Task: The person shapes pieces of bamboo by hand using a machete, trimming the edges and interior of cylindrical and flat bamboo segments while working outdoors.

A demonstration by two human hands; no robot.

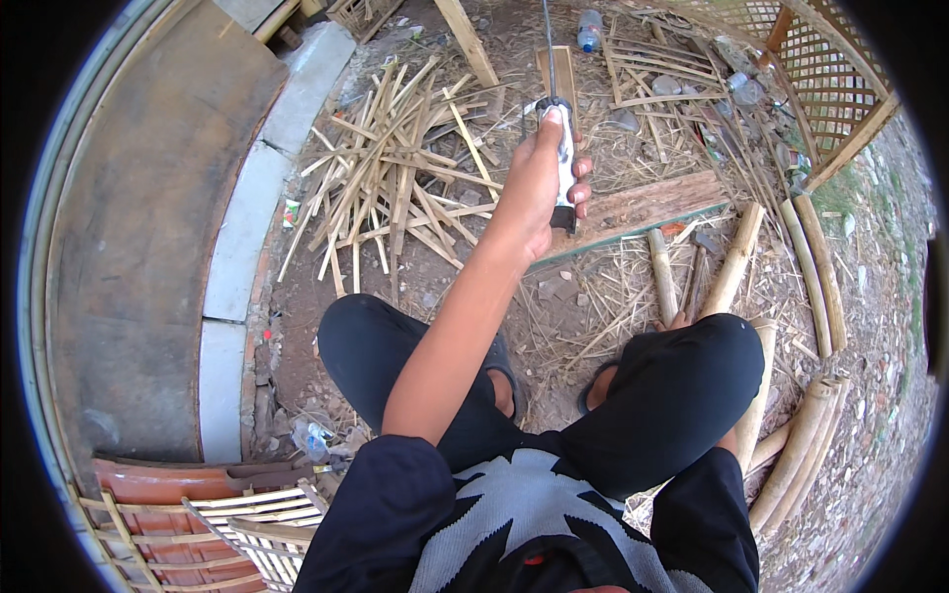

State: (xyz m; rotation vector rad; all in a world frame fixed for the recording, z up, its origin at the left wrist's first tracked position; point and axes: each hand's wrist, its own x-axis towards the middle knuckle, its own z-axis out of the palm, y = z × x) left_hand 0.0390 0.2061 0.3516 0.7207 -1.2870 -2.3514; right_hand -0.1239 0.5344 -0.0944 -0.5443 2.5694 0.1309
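Observation:
My left hand (546,178) is stretched out in front of me, its fingers wrapped round a tool's white handle (566,158) with black ends. From the handle a long, thin dark shaft or blade (551,54) points away from me; its exact kind cannot be made out. Below the tool lies a worn wooden plank (643,206). My right hand (678,321) is mostly hidden behind my right knee. Only its fingertips show, close to the end of a short bamboo piece (662,272); whether they grip it is hidden.
A heap of split bamboo strips (395,168) lies ahead to the left. Thicker bamboo lengths (799,450) lie along my right side. A woven bamboo basket (830,69) stands at the far right, near a plastic bottle (589,32). Pale blocks (237,262) edge the left side.

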